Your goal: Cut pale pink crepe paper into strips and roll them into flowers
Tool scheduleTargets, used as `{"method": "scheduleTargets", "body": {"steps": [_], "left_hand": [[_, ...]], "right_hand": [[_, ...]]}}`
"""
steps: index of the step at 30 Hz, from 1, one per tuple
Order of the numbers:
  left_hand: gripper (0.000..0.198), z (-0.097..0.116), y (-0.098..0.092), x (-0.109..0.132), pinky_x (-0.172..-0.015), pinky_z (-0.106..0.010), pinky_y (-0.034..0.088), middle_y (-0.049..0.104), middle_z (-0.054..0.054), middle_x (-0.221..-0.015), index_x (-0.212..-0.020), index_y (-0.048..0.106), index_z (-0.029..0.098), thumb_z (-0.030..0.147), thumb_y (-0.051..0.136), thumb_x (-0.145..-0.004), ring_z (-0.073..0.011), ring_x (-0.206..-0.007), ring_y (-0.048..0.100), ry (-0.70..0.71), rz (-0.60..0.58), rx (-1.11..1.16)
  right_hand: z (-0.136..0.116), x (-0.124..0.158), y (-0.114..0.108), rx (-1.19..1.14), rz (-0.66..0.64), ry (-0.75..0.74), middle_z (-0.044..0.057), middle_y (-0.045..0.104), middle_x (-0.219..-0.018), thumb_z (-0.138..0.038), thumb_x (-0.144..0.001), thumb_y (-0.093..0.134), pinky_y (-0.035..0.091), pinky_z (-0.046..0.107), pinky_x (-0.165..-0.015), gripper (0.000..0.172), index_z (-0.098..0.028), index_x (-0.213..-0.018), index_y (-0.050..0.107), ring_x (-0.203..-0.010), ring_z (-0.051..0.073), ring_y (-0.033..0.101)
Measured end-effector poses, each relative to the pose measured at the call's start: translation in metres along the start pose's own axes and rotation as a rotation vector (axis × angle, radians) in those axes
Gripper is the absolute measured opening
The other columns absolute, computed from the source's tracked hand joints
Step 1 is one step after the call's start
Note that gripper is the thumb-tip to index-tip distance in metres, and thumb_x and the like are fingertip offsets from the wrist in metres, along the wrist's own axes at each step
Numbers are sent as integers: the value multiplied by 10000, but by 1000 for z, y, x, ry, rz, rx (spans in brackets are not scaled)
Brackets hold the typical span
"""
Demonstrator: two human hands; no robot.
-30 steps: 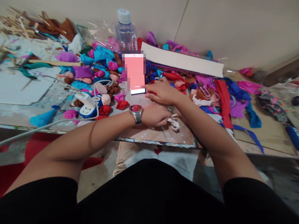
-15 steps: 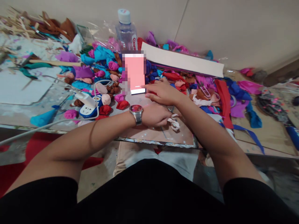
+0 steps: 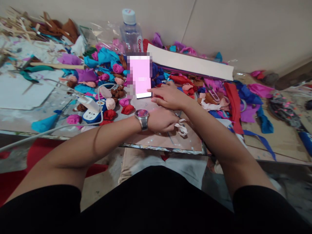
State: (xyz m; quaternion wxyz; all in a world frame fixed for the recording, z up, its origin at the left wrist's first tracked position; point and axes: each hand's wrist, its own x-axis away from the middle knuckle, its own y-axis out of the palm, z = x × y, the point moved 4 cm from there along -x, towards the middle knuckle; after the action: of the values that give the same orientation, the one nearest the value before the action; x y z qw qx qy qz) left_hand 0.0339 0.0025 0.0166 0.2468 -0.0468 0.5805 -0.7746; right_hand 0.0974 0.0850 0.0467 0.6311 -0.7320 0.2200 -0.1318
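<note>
A phone (image 3: 140, 76) with a glowing pink-violet screen, partly pixelated around its edges, leans upright among paper scraps. My right hand (image 3: 169, 96) reaches across to its lower right corner; the index finger is stretched out at the screen and the other fingers are loosely bent. Below it my left hand (image 3: 162, 121), wearing a metal watch (image 3: 142, 117) on the wrist, rests on the table in a closed fist. A crumpled strip of pale crepe paper (image 3: 182, 128) sticks out from its fingers.
A clear bottle (image 3: 131, 34) stands behind the phone. A long white board (image 3: 190, 63) lies at the back right. Twisted coloured paper roses (image 3: 118, 68) and scraps cover the table. On the left are a power strip (image 3: 91, 115), a white cable (image 3: 60, 126) and green-handled pliers (image 3: 29, 74).
The phone screen has turned from salmon to pink-violet, with a faint pale patch in its middle. Both hands have stayed in place.
</note>
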Motion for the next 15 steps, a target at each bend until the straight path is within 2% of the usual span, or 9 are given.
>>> {"method": "scheduleTargets", "body": {"steps": [10, 15], "left_hand": [[273, 0, 1, 0, -742, -315, 491, 763, -78, -889, -890, 718, 187, 275, 467, -949, -194, -801, 694, 7, -11, -16], [275, -1, 2, 0, -710, -315, 472, 760, -77, -861, -873, 717, 185, 280, 470, -948, -190, -757, 678, 4, 3, -27]], "right_hand": [[-1, 0, 1, 34, -21, 4, 148, 709, -1403, -643, -1084, 193, 238, 477, -1024, 717, -201, -1517, 555, -1157, 341, 592], [-3, 0, 0, 34, -21, 7, 149, 698, -1422, -645, -1082, 185, 230, 487, -1031, 728, -198, -1507, 570, -1163, 351, 585]]}}
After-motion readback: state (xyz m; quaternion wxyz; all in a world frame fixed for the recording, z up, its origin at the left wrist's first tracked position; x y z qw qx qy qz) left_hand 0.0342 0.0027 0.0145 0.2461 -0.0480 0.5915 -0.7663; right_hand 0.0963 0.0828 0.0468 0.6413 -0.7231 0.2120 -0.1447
